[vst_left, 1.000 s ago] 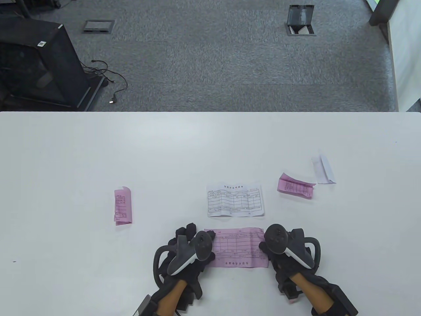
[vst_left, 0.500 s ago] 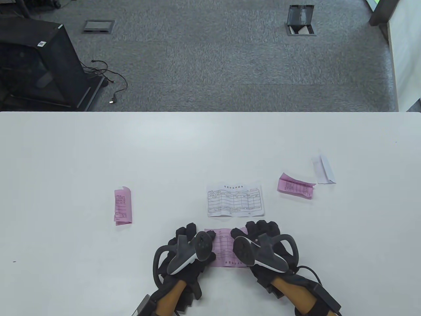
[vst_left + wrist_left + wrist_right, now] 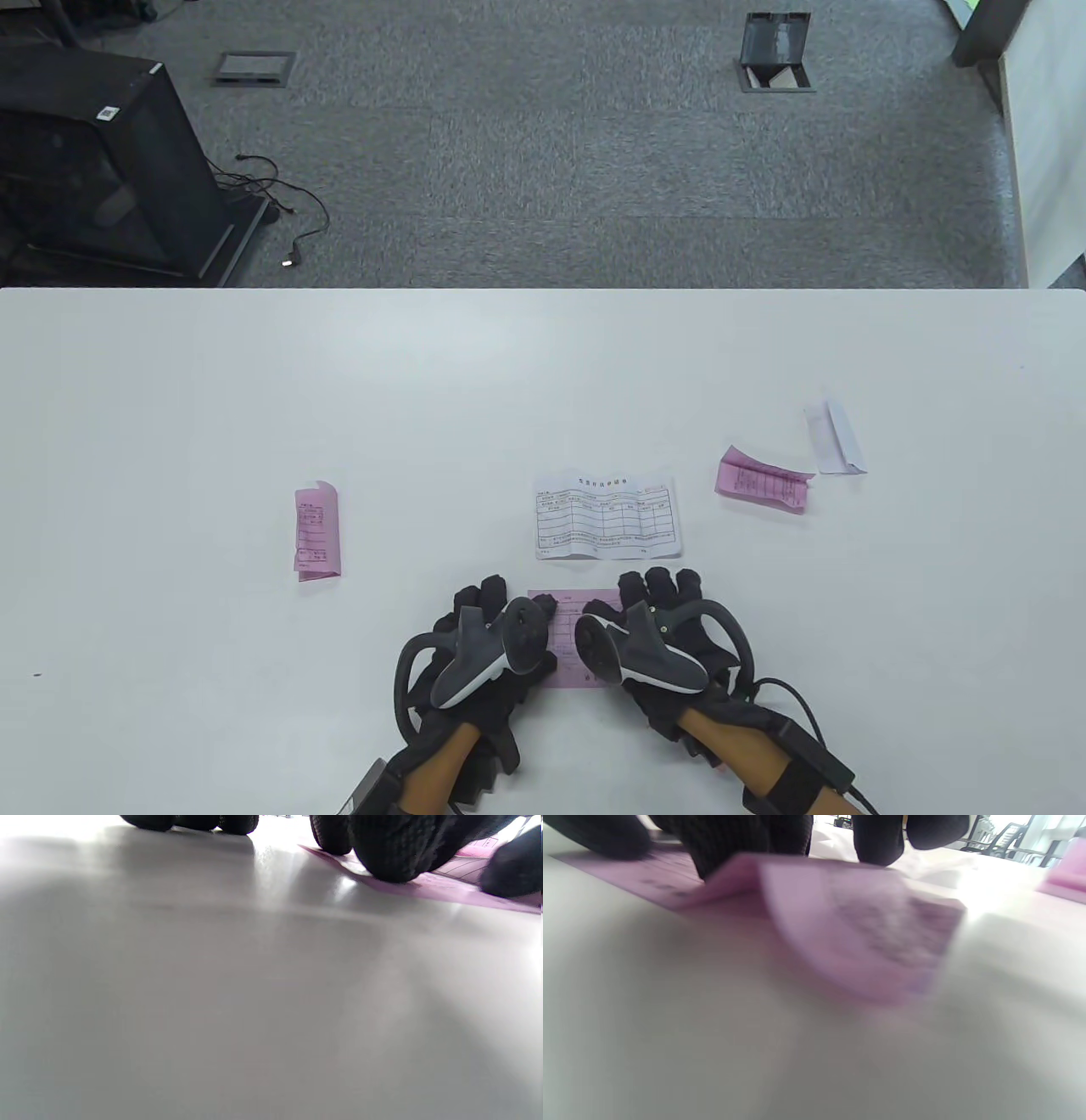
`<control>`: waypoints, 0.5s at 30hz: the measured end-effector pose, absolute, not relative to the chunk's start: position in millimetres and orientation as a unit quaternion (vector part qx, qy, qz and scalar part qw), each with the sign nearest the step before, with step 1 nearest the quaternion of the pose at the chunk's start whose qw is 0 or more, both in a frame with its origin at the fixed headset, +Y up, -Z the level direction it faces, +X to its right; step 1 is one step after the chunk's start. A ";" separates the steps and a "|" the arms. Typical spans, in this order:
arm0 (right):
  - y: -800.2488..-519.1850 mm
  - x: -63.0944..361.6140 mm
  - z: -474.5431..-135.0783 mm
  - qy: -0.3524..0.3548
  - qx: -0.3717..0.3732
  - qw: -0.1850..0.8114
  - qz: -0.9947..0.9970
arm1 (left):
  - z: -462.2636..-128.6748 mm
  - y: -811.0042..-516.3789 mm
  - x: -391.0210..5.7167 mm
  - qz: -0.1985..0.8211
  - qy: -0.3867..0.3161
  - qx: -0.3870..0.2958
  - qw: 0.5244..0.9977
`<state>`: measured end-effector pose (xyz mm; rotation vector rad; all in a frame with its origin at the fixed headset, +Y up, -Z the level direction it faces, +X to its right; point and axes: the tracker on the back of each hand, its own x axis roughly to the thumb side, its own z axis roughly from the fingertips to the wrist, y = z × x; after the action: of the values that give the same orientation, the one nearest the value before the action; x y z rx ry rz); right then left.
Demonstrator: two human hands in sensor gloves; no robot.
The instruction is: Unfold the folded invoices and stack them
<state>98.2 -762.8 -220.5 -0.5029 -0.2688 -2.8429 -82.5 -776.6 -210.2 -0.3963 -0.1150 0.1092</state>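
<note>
Both gloved hands press the pink printed paper invoice (image 3: pixel 567 638) flat against the white table (image 3: pixel 254 399): left hand (image 3: pixel 479 649) on its left end, right hand (image 3: pixel 657 632) mid-sheet. Behind the right palm, the free end curls upward; I'd worry it springs back or creases if pressure eases.

**Grey carpet lying beyond a white table**

A white table (image 3: pixel 254 382) is filling the lower part of the table view. Grey carpet (image 3: pixel 543 170) is stretching behind it, with two floor boxes (image 3: pixel 254 67) set in, one standing open. A black cabinet (image 3: pixel 93 170) is sitting at far left, cables (image 3: pixel 288 212) trailing beside it.
</note>
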 end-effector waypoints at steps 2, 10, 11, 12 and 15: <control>-763.3 115.2 -222.4 -0.097 -0.154 0.114 -0.977 | -210.2 -776.6 -82.6 0.053 -0.056 -0.196 0.978; -768.8 161.2 -225.0 -0.118 -0.103 0.039 -0.987 | -210.4 -776.5 -83.3 0.048 -0.054 -0.191 0.979; -768.3 162.6 -225.0 -0.123 -0.100 0.043 -0.986 | -210.8 -776.3 -84.2 0.048 -0.057 -0.190 0.979; -768.0 163.5 -224.9 -0.121 -0.100 0.049 -0.986 | -211.3 -776.3 -85.8 0.051 -0.059 -0.191 0.979; -768.0 163.5 -224.1 -0.117 -0.098 0.050 -0.987 | -212.9 -776.8 -89.3 0.055 -0.062 -0.197 0.977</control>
<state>163.5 -768.0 -224.1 -0.2999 -0.3551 -3.0062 -89.3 -776.8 -212.9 -0.3973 -0.1254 0.1109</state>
